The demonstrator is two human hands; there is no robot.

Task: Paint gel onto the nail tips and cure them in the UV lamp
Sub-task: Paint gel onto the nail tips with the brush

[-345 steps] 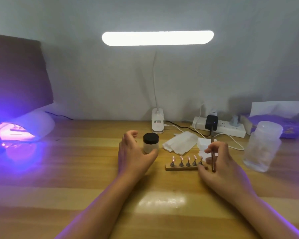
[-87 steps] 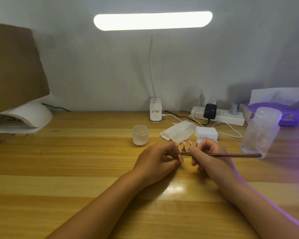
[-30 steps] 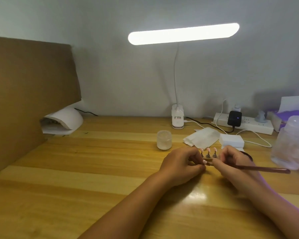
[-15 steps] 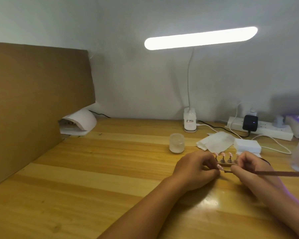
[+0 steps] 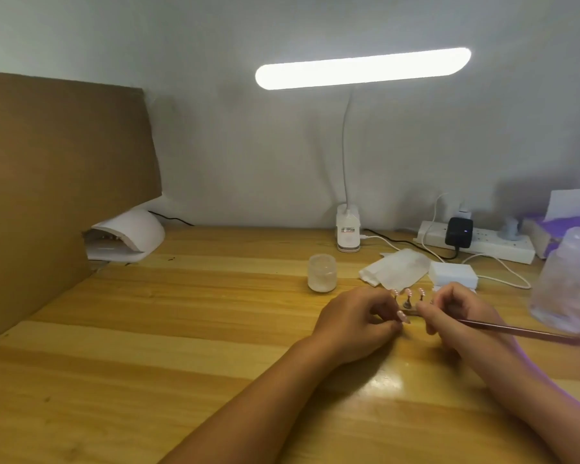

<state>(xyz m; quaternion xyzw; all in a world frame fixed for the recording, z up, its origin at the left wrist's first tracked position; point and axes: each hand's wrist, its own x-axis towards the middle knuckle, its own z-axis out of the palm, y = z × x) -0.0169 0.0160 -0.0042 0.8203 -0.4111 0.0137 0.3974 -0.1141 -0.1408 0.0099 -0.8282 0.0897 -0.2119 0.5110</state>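
Two hands meet at the table's (image 5: 181, 329) centre-right. Left hand (image 5: 355, 324): fingers curled, thumb and forefinger pinching a loose nail tip (image 5: 403, 317). Right hand (image 5: 462, 316): fingers curled round a brush (image 5: 516, 330), handle pointing to 4 o'clock, bristle end hidden between the fingers. Mounted nail tips (image 5: 408, 292), three showing, at 12 o'clock of the hands. Their stand (image 5: 408, 304) is mostly hidden. Gel jar (image 5: 321, 272) at 11 o'clock, uncapped. UV lamp (image 5: 131, 234) far off at 10 o'clock, unlit. Bottle (image 5: 566, 286) at 3 o'clock, blurred, cut off.
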